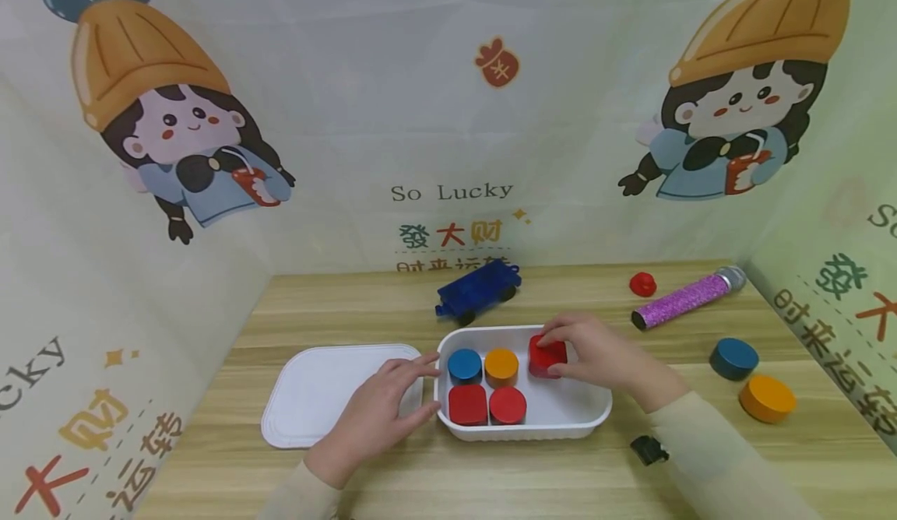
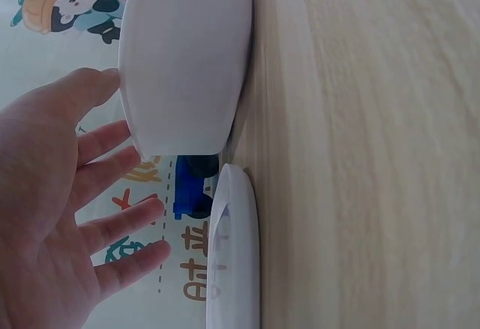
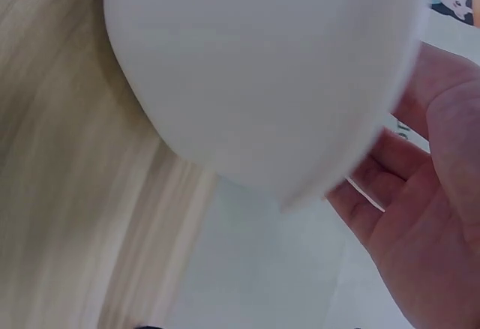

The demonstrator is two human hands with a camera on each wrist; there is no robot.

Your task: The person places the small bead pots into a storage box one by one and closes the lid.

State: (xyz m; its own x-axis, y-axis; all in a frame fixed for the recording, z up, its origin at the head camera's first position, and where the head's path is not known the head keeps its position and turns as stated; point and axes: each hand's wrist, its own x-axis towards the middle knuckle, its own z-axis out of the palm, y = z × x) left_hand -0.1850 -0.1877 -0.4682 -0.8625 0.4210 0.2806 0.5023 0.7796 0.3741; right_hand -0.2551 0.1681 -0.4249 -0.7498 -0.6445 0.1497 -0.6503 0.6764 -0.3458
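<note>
A white plastic box (image 1: 522, 431) stands in front of me. Inside, toward its left half, are a blue round block (image 1: 465, 366), an orange round block (image 1: 501, 366), a red square block (image 1: 466, 405) and a red round block (image 1: 508, 405). My right hand (image 1: 603, 355) reaches over the box's far side and pinches another red block (image 1: 542, 355) within it, its far edge covered by fingers. My left hand (image 1: 381, 405) has its fingers spread, thumb and fingertips right at the box's left rim. In the left wrist view, the thumb (image 2: 97, 88) meets the box wall (image 2: 184, 59).
A white lid (image 1: 315, 388) lies left of the box, partly under my left hand. Behind is a blue toy car (image 1: 478, 290). To the right are a purple microphone (image 1: 687, 300), a small red piece (image 1: 642, 284), a blue block (image 1: 733, 358), an orange block (image 1: 767, 398) and a small black object (image 1: 649, 450).
</note>
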